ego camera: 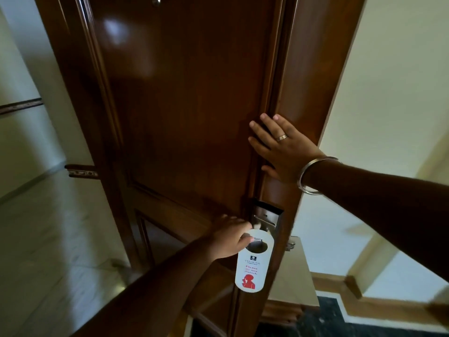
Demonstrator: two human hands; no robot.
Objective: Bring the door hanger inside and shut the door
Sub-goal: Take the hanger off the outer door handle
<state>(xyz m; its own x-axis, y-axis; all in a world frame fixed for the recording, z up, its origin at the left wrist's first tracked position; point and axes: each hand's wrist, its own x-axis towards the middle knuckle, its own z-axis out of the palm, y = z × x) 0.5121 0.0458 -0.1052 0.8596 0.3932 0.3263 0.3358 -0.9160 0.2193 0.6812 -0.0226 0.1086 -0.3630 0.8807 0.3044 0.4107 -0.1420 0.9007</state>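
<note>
- Head view: a dark, glossy wooden door is seen standing open, its edge turned toward the camera, with pale walls on both sides and a tiled floor to the left.
- A white "Please do not disturb" door hanger, marked with a red figure, is hung by its round hole on the lever handle beneath a metal lock plate.
- The left hand is placed at the hanger's top loop, with the thumb and fingers closed in a pinch on the card's upper left edge.
- The right hand is laid flat against the door's edge above the lock, fingers extended and slightly spread; a ring and a metal bangle are worn.
- The step in hand is judged to be lifting the hanger off the handle.
- It would be done best if the loop were slid outward along the lever until the hole clears the tip, not tugged downward, since thin card may tear or crease at the hole.
- The door is best held steady by the flat right palm, with fingers kept clear of the closing edge.
</note>
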